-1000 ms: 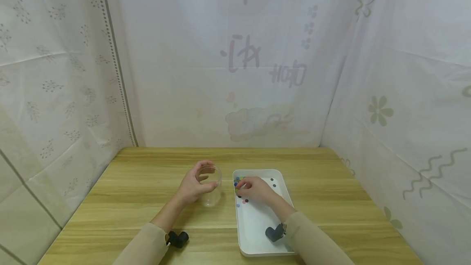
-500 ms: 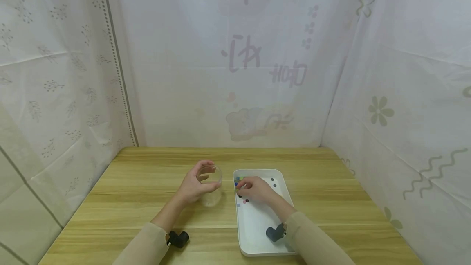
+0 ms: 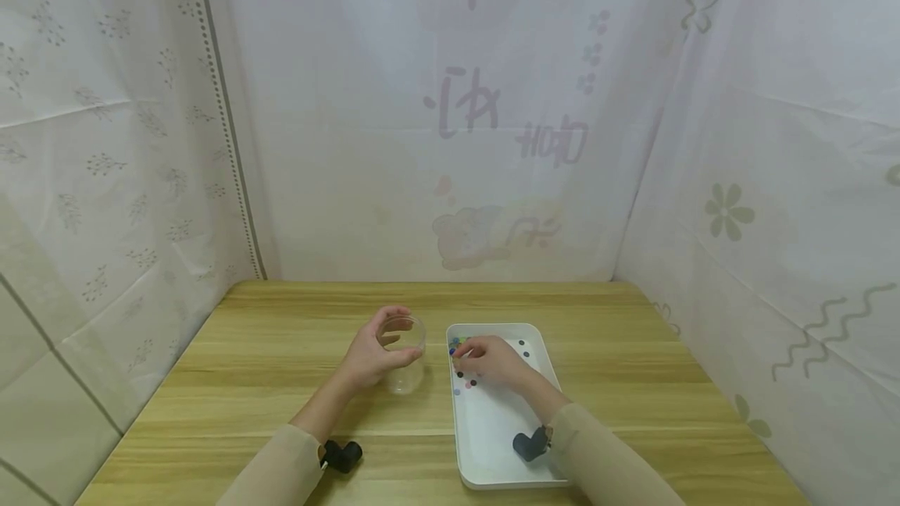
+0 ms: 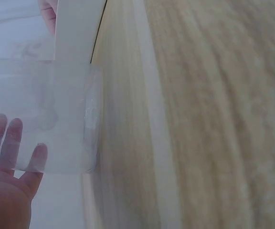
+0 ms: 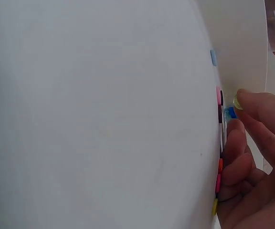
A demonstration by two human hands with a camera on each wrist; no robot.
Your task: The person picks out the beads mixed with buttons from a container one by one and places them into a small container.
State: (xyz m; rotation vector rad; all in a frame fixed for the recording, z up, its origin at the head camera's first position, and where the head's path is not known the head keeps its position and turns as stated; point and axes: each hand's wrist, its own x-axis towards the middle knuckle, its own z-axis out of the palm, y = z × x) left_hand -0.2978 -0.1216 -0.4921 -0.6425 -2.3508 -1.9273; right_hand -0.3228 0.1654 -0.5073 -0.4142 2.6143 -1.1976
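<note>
My left hand (image 3: 376, 350) is wrapped around a clear plastic cup (image 3: 404, 381), thumb and fingers near its rim. The cup stands upright on the wooden table, and in the left wrist view I see nothing inside its clear wall (image 4: 63, 95). Over the left side of a white tray (image 3: 492, 443), my right hand (image 3: 492, 361) pinches a small pale yellow see-through disc (image 5: 238, 101) between thumb and index finger. Its other fingers are curled low beside more discs. Several discs lie along that side, among them a light blue one (image 3: 457, 392) and a black one (image 3: 473, 383).
Two dark discs, one of them a lone disc (image 3: 526, 354), lie toward the tray's far right. The wooden table (image 3: 281, 381) reaches back to a hanging printed cloth (image 3: 351, 178), with cloth on both sides too. A black camera mount (image 3: 343, 457) sits at the left wrist.
My right hand has lifted and shifted very slightly, and a black disc beneath its fingertips shows more fully. The left hand and the cup have stayed in place.
</note>
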